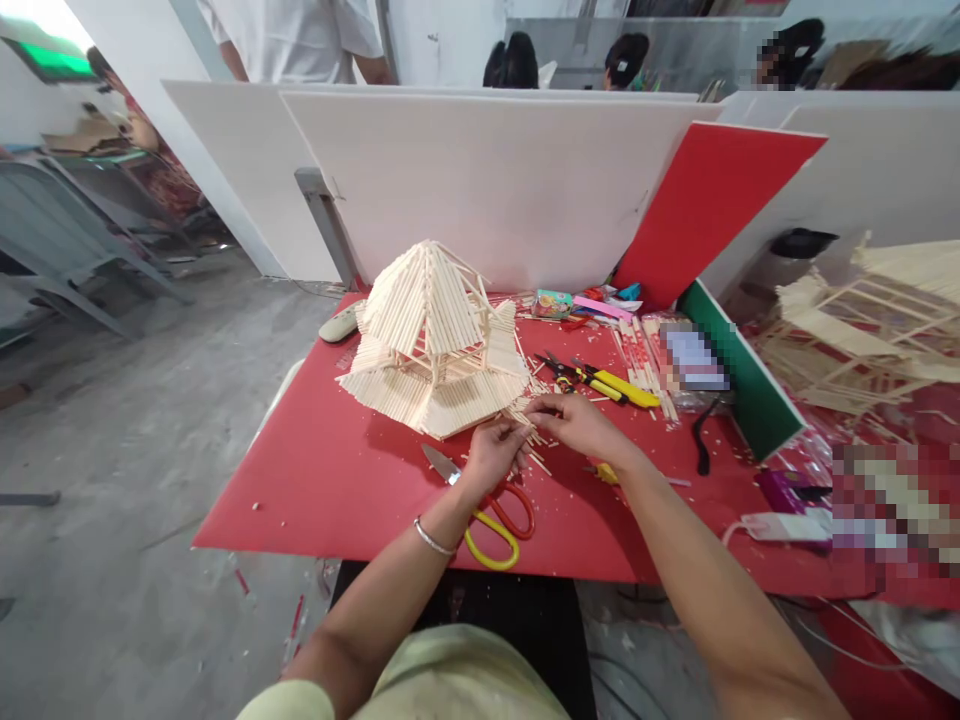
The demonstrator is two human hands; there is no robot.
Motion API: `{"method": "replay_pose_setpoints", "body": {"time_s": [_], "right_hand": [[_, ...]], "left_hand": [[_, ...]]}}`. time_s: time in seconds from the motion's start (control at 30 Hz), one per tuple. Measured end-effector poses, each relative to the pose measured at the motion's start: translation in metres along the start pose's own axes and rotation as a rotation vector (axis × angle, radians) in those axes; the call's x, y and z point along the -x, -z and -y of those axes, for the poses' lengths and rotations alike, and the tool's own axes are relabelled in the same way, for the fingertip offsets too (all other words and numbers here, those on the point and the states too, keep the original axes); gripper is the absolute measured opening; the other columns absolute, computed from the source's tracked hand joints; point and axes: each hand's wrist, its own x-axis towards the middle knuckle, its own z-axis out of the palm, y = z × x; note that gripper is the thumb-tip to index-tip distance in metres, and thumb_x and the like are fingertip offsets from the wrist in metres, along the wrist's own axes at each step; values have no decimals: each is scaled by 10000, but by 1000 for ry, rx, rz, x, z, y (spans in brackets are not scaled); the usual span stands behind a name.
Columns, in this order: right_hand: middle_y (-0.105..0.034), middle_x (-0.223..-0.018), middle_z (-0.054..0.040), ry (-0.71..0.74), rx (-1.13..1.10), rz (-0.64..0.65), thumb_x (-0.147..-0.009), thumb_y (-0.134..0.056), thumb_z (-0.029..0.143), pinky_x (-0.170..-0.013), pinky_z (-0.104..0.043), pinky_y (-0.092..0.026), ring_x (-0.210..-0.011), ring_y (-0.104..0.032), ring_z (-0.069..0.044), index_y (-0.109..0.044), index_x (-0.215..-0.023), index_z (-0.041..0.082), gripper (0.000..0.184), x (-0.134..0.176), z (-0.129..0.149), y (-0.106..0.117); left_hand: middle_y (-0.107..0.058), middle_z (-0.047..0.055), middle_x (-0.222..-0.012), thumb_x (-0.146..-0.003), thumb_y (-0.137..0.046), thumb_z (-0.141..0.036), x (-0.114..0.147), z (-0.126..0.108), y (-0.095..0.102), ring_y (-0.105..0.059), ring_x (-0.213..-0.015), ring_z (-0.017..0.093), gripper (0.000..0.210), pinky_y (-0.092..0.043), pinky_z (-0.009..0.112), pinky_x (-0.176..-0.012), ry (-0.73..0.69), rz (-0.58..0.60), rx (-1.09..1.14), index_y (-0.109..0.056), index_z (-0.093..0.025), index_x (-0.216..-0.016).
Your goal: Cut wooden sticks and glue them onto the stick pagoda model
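Observation:
A model pavilion of pale wooden sticks (429,345), with a peaked roof and a flared lower skirt, stands on the red tabletop (322,470). My left hand (495,452) is closed at its front right edge, fingertips pressed together. Close beside it, my right hand (574,422) pinches at the same spot. Whatever sits between the fingers is too small to make out. Short cut stick pieces (538,462) lie scattered around both hands. Under my left wrist are scissors (491,540) with one red and one yellow handle, blades apart.
Yellow-handled pliers (600,382) and a yellow cutter (634,390) lie beyond my right hand. Further right are packs of sticks (641,365), a green board (739,370) and another stick model (862,330). A computer mouse (341,322) sits left. White panels (480,190) stand behind; people are beyond.

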Motion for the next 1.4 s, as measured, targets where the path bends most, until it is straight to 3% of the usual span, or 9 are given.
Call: {"method": "replay_pose_setpoints", "body": {"time_s": [0.13,0.3,0.5,0.97,1.17,1.27,1.4], "right_hand": [[-678,-795,3,-19,19,-61,-868,-492,453,-691,-247,-412,-729,-568,-141,-674,-868,181,327,5,0,4],[-618,-688,15,-80,91,-189,-894,-428,537,-614,-232,-367,-644,-507,-129,-640,-813,183,420,13,-4,22],[-688,-817,-12,-184,206,-306,-891,-458,482,-665,-241,-393,-732,-577,-147,-675,-914,194,361,20,-23,57],[-725,-1021,-37,-331,534,-129,-877,-511,434,-754,-260,-423,-943,-638,-198,-713,-975,258,285,11,-42,49],[-701,-1056,-116,-471,713,-101,-837,-550,509,-822,-367,-435,-1016,-627,-284,-645,-1147,243,419,-4,-55,46],[-700,-1072,-97,-479,741,-44,-787,-609,516,-804,-355,-448,-1002,-636,-276,-583,-1239,272,514,-10,-64,44],[-699,-1080,-71,-492,780,-52,-800,-579,435,-786,-358,-459,-995,-641,-276,-530,-1295,314,512,-12,-69,44]], "left_hand": [[-630,9,-623,-744,-692,-494,3,-3,-1,-551,-400,83,374,-356,179,-348,-3,52,109,-577,-140,-782],[-640,8,-631,-724,-717,-472,4,-4,0,-560,-410,85,380,-359,179,-361,12,22,127,-567,-140,-828],[-630,-4,-597,-719,-724,-467,6,-8,0,-557,-399,88,377,-345,174,-354,40,38,138,-549,-148,-820],[-557,-32,-490,-715,-750,-452,4,0,1,-457,-347,66,381,-373,190,-362,71,9,96,-646,-117,-862],[-590,-28,-562,-728,-732,-432,5,-4,-3,-506,-375,84,361,-405,203,-366,28,43,161,-580,-142,-880],[-627,-21,-620,-731,-725,-386,5,-6,-3,-543,-401,89,335,-401,191,-361,16,41,189,-534,-165,-894],[-682,8,-663,-738,-711,-350,6,-7,-3,-573,-391,107,309,-371,181,-332,66,53,149,-486,-180,-864]]}}
